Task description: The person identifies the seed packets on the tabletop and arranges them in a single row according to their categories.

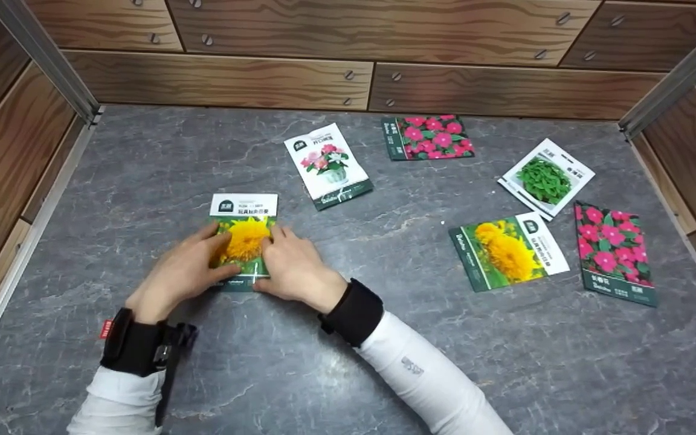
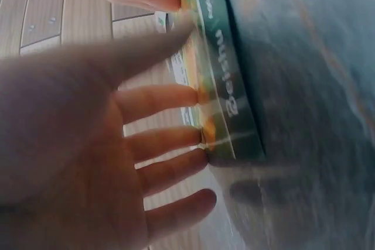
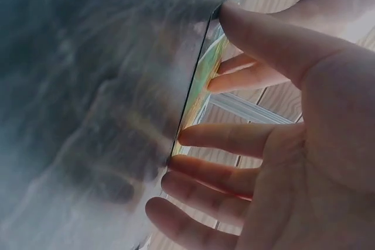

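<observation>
A sunflower seed packet point(image 1: 245, 235) with a white top and green bottom strip lies on the grey marbled tabletop, between both hands. From its left side my left hand point(image 1: 188, 269) touches it, thumb over the lower part of its face. My right hand point(image 1: 296, 266) rests at the right edge, with the thumb near the bottom right corner. In the left wrist view, fairly straight fingers of the left hand point(image 2: 76, 133) meet the packet's point(image 2: 228, 98) edge. The right wrist view has the right hand point(image 3: 293, 150) with extended fingers against the packet's point(image 3: 205, 71) side.
Further back lie a white packet with potted flowers point(image 1: 333, 169) and a pink-flower packet point(image 1: 432, 139). To the right are a green-leaf packet point(image 1: 544, 178), a second sunflower packet point(image 1: 508, 254) and another pink-flower packet point(image 1: 614, 254). Wood-patterned walls point(image 1: 233, 78) border the tabletop.
</observation>
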`<action>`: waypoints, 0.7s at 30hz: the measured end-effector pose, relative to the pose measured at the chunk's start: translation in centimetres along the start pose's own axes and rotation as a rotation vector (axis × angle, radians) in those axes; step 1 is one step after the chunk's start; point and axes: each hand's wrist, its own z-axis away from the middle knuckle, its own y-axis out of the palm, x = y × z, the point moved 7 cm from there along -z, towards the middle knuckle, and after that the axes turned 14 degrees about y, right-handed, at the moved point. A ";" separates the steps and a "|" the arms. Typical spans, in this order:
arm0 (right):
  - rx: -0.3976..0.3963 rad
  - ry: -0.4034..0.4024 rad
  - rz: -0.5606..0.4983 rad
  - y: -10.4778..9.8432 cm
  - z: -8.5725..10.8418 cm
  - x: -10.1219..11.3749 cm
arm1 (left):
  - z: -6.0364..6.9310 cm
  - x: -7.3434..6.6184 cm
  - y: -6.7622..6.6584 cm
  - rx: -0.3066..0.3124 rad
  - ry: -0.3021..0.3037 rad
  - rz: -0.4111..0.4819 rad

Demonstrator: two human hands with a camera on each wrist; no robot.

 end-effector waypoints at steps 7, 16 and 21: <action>0.036 -0.055 0.004 0.5 0.1 0.3 | 0.2 0.7 -0.2 0.009 -0.002 0.004; 0.081 -0.079 0.016 0.9 0.1 0.3 | 0.4 1.2 -0.2 0.012 0.001 0.022; 0.089 -0.081 0.019 0.8 0.2 0.2 | 0.3 1.2 -0.3 0.009 0.010 0.015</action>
